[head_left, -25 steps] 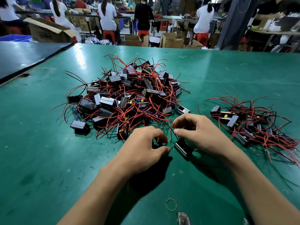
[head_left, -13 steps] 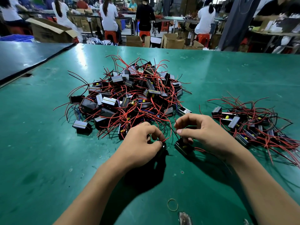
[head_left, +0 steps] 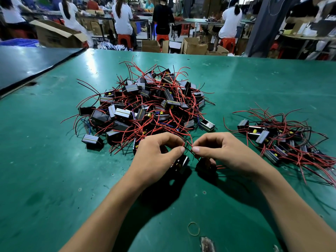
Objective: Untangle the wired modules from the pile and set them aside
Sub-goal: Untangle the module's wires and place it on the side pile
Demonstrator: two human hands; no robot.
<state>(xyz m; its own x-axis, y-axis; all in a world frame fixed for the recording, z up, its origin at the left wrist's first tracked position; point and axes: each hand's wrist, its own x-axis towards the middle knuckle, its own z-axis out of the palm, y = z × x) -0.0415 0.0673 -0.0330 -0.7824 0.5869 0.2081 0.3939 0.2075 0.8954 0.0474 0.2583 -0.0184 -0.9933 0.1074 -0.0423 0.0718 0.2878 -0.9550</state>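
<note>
A big tangled pile (head_left: 145,106) of small black modules with red and black wires lies mid-table. A smaller, looser heap of modules (head_left: 283,140) lies to the right. Just in front of the big pile, my left hand (head_left: 156,157) pinches a wire, and a black module (head_left: 181,163) sits under its fingers. My right hand (head_left: 223,151) pinches a wire close by, thumb tips almost meeting. A second black module (head_left: 204,165) lies partly hidden beneath my right hand.
The green table (head_left: 45,179) reaches to a far edge; a dark table (head_left: 27,64) adjoins at the left. A rubber band (head_left: 193,228) and a scuffed patch (head_left: 207,244) lie near the front edge. Cardboard boxes and seated people fill the background.
Both hands have lifted slightly and come closer together, pinching wires between them. The module under my left hand now shows at its fingertips.
</note>
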